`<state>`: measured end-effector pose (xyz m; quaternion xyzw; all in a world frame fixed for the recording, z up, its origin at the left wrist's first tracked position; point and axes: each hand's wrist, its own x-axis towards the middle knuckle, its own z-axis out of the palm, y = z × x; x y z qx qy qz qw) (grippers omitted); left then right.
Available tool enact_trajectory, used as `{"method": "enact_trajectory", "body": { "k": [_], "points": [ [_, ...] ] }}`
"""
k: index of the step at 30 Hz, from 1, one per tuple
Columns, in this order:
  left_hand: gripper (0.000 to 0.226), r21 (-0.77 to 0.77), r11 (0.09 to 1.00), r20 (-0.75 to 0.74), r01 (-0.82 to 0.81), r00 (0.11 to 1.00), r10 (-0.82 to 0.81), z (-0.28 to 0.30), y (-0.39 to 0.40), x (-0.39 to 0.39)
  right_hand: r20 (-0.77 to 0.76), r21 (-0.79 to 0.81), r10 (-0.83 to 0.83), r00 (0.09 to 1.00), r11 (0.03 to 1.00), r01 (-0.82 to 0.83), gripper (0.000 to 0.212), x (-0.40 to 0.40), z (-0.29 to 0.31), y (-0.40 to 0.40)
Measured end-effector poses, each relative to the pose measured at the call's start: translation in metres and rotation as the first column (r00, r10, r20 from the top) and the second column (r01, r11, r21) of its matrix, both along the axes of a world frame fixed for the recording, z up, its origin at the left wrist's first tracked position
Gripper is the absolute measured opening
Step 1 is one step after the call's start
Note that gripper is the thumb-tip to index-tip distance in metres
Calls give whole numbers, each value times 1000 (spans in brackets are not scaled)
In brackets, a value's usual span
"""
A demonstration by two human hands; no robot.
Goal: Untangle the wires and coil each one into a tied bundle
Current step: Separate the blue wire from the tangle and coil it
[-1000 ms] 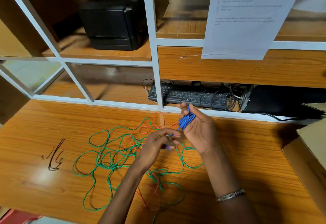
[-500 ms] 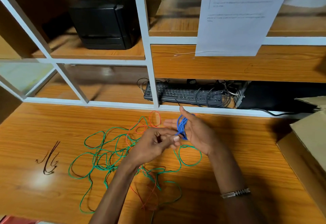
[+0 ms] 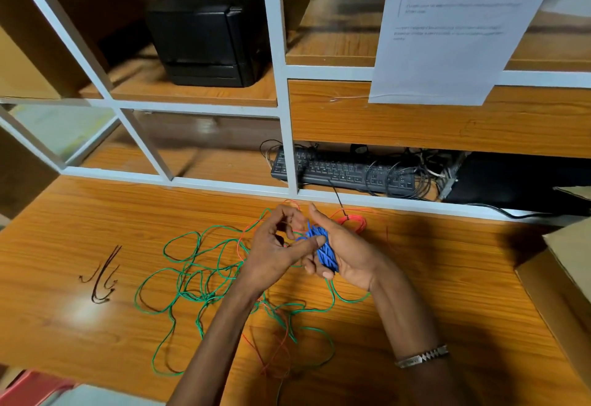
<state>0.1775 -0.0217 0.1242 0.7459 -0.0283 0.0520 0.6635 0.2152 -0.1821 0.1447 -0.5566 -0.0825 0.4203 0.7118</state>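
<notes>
1. Far left of the frame: a small dark wire scrap [image 3: 101, 277] lies alone on the bench [image 3: 64, 229], well apart from the work.
2. Left of centre: the green wire [image 3: 188, 281] sprawls in loose overlapping loops on the bench, crossed by strands of the orange wire [image 3: 275, 354]. Neither is coiled.
3. Centre: the left hand [image 3: 276, 245] has its thumb laid across the blue wire bundle [image 3: 324, 250]. Its other fingers are curled, and the view does not show whether they pinch a free blue end.
4. Right of centre: the right hand [image 3: 343, 250] grasps the blue wire bundle against its palm with curled fingers, above the bench.
5. Behind the right hand, a small coil of orange wire [image 3: 351, 220] rests on the bench.
6. Risk: if the right hand's grasp loosens before the tie is closed, the blue turns are likely to spring open.
7. Risk: a blue tail dragged across the bench could snag the green loops just below and tighten the tangle.
8. Change from half a second ago: the bundle now lies lengthwise along the right palm with more turns showing, the left thumb has come onto it, and the camera view has shifted so the orange coil behind the hand is exposed.
</notes>
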Motion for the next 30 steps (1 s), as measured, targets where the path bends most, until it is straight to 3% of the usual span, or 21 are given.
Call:
{"method": "enact_trajectory", "body": {
  "k": [2, 4, 8, 13, 17, 19, 24, 30],
  "points": [
    [56, 92, 995, 1, 33, 999, -33, -4, 8, -1, -22, -9, 5, 1000, 1000, -5, 70, -2, 0, 1],
    [62, 97, 981, -63, 167, 985, -161, -2, 9, -5, -17, -41, 70, 997, 997, -71, 84, -5, 2, 3],
    [38, -143, 951, -190, 273, 936, -297, 5, 9, -13, -30, -66, 214, 976, 974, -215, 110, -5, 6, 10],
    [26, -49, 965, -198, 256, 945, -260, 4, 20, -20, -95, -97, 246, 965, 962, -255, 118, 0, -8, 20],
    [24, 18, 982, -140, 188, 973, -183, -9, 26, -20, -167, -117, 90, 982, 987, -111, 93, -1, -10, 36],
    [24, 34, 991, -117, 128, 985, -123, -12, 35, -24, -159, -137, 46, 986, 988, -68, 91, -4, -13, 50],
    [21, 37, 999, -33, -11, 999, 13, -18, 66, -41, -16, -248, -118, 993, 962, 110, 88, -16, -15, 100],
    [19, 283, 911, 179, -301, 949, 258, -18, 107, -53, 171, -287, -467, 868, 819, 497, 80, -20, -24, 166]
  ]
}}
